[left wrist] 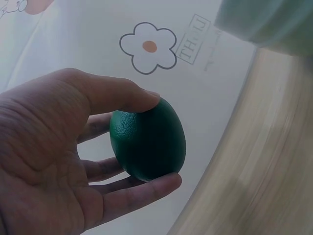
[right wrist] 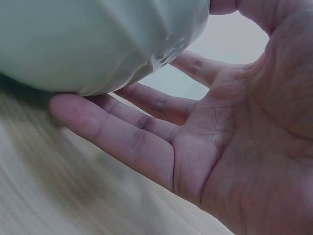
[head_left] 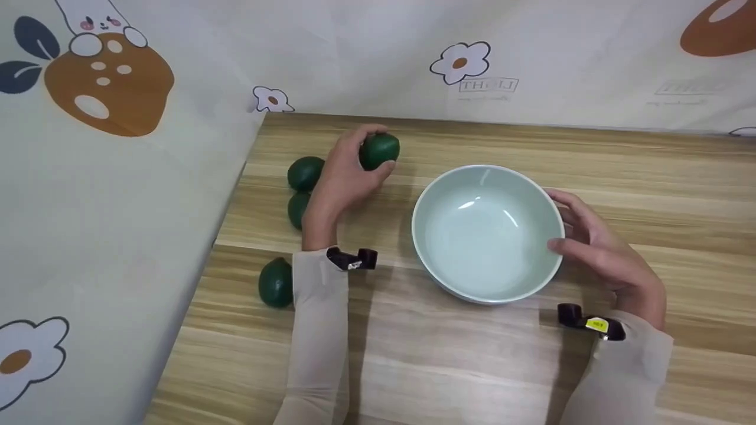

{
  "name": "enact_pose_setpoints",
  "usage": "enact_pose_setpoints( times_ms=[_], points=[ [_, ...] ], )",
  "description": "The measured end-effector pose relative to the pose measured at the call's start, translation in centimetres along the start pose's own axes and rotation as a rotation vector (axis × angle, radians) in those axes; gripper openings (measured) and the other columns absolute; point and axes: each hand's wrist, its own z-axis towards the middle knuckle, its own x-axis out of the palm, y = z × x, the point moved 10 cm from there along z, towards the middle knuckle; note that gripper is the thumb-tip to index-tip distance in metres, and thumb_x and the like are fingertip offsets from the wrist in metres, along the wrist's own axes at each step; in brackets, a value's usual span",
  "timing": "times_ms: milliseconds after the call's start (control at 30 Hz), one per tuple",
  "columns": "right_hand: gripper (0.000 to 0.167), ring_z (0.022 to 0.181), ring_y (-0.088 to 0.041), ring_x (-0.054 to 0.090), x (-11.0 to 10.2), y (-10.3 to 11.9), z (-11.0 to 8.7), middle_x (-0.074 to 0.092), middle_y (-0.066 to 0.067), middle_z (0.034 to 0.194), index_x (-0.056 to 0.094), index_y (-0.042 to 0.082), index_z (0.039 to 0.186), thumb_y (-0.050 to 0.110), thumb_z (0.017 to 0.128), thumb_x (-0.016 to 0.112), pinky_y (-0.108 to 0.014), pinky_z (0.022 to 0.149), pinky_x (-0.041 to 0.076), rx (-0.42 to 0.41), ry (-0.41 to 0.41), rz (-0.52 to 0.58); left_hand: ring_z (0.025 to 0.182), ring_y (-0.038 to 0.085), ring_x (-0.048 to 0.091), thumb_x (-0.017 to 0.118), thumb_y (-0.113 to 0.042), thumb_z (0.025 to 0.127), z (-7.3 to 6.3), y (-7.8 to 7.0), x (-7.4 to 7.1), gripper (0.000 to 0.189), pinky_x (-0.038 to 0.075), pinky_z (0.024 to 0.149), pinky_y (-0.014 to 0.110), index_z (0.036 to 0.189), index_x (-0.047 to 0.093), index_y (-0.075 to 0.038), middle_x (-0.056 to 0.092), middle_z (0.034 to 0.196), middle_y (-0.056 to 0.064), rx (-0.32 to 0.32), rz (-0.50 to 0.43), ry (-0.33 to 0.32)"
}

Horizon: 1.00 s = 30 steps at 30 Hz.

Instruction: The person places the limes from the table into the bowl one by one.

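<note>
My left hand grips a dark green lime between thumb and fingers, left of and beyond the bowl. In the left wrist view the lime shows smooth and glossy, with the thumb on one side and the fingertips round the other. A pale green bowl stands upright in front of me. My right hand holds it at the right side, thumb over the rim. The right wrist view shows the fingers spread along and under the ribbed outer wall of the bowl.
Behind my left wrist lie two more limes, one farther off and one partly hidden. A third lime rests by the left sleeve. The wooden table meets a printed cloth at its back and left edges.
</note>
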Motion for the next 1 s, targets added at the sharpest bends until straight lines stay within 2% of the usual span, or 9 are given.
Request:
enact_pose_setpoints(
  times_ms=[333, 600, 833, 1000],
  points=[
    [0.073, 0.128, -0.012, 0.064, -0.1, 0.1, 0.1, 0.059, 0.000, 0.149, 0.040, 0.015, 0.160, -0.003, 0.094, 0.065, -0.025, 0.094, 0.059, 0.001, 0.007, -0.051, 0.136, 0.025, 0.054, 0.077, -0.027, 0.097, -0.4, -1.1, -0.1, 0.056, 0.049, 0.115, 0.049, 0.148, 0.056, -0.026, 0.055, 0.152, 0.005, 0.024, -0.011, 0.032],
    [0.073, 0.127, -0.012, 0.066, 0.2, 0.2, 0.1, 0.059, -0.003, 0.149, 0.039, 0.012, 0.161, -0.007, 0.094, 0.063, -0.026, 0.093, 0.060, -0.033, 0.035, -0.034, 0.135, 0.024, 0.055, 0.078, -0.026, 0.096, -0.6, -1.6, 0.1, 0.056, 0.052, 0.113, 0.046, 0.148, 0.057, -0.025, 0.057, 0.151, 0.005, 0.074, -0.052, 0.065],
    [0.073, 0.126, -0.014, 0.068, 0.0, 0.5, -0.3, 0.060, -0.004, 0.149, 0.037, 0.008, 0.161, -0.013, 0.095, 0.059, -0.026, 0.093, 0.061, -0.066, 0.048, 0.005, 0.131, 0.026, 0.057, 0.078, -0.026, 0.096, -0.5, -2.0, 1.0, 0.054, 0.055, 0.108, 0.042, 0.146, 0.058, -0.026, 0.059, 0.147, 0.004, 0.099, -0.101, 0.117],
    [0.072, 0.126, -0.013, 0.068, 0.3, 0.6, 0.0, 0.060, -0.003, 0.148, 0.038, 0.009, 0.160, -0.011, 0.095, 0.060, -0.025, 0.094, 0.060, -0.060, 0.053, -0.007, 0.131, 0.025, 0.057, 0.079, -0.026, 0.095, -0.6, -2.3, 0.6, 0.054, 0.054, 0.108, 0.041, 0.145, 0.059, -0.027, 0.060, 0.147, 0.003, 0.103, -0.089, 0.117]
  ],
)
